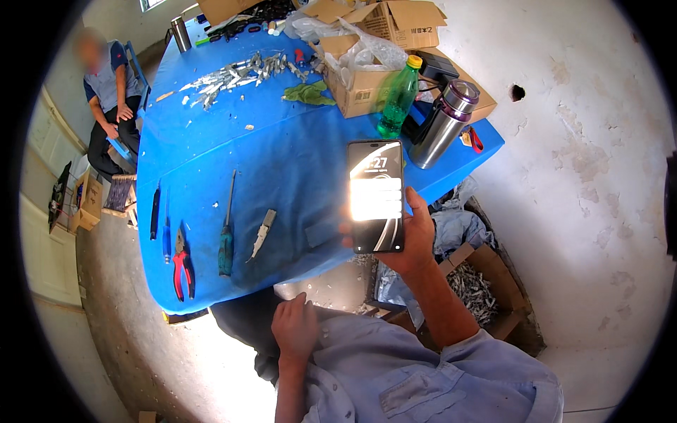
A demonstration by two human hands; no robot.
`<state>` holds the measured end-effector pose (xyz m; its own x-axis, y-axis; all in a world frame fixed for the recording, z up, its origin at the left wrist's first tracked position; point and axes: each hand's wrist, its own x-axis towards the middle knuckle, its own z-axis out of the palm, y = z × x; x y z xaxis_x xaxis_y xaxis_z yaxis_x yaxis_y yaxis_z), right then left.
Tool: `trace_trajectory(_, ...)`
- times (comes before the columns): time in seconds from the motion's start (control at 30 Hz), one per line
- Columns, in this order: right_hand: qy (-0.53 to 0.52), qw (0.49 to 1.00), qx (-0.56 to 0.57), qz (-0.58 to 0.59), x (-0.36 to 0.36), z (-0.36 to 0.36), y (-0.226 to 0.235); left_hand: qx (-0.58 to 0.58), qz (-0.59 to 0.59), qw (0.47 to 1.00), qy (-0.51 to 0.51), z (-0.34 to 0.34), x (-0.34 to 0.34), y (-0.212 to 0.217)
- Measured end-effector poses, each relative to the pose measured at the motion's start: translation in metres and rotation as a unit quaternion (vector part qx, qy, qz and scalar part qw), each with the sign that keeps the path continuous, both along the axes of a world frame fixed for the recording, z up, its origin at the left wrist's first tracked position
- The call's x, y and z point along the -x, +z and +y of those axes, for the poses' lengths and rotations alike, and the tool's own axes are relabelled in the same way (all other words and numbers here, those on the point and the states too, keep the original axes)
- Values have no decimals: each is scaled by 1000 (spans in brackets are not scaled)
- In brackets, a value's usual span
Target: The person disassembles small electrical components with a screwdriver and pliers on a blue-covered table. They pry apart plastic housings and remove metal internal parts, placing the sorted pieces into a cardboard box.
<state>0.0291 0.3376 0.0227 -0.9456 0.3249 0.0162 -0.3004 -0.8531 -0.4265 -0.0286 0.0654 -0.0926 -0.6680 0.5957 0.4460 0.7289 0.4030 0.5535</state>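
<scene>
My right hand (416, 243) holds up a smartphone (377, 236) with its screen lit, the thumb along the right edge and fingertips showing at the left. The phone is upright above the near right part of the blue-covered table (296, 162). Lower down, my left hand (295, 328) rests over my lap, its fingers loosely curled, with nothing seen in it. On the table left of the phone lie a utility knife (264, 234), a teal-handled screwdriver (226, 247), red-handled pliers (182, 264), a small blue screwdriver (167, 240) and a slim black tool (154, 213).
A green bottle (400, 99) and steel flask (446, 123) stand beyond the phone, beside cardboard boxes (363, 92). Metal pieces (233, 77) and a green cloth (308, 92) lie farther back. A person (109, 84) sits at left. An open box of metal scraps (504, 282) stands at right.
</scene>
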Motion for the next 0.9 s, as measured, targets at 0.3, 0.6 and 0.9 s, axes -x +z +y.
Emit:
trace_trajectory(0.3, 10, 1000, 5, 0, 3, -1, 0, 0, -6, 1000, 2, 0, 0, 0)
trace_trajectory(0.6, 3, 1000, 11, -16, 5, -2, -1, 0, -10, 1000, 4, -1, 0, -1)
trace_trajectory(0.9, -51, 995, 11, -80, -5, -5, 6, 19, -4, 1000, 12, 1, -2, 4)
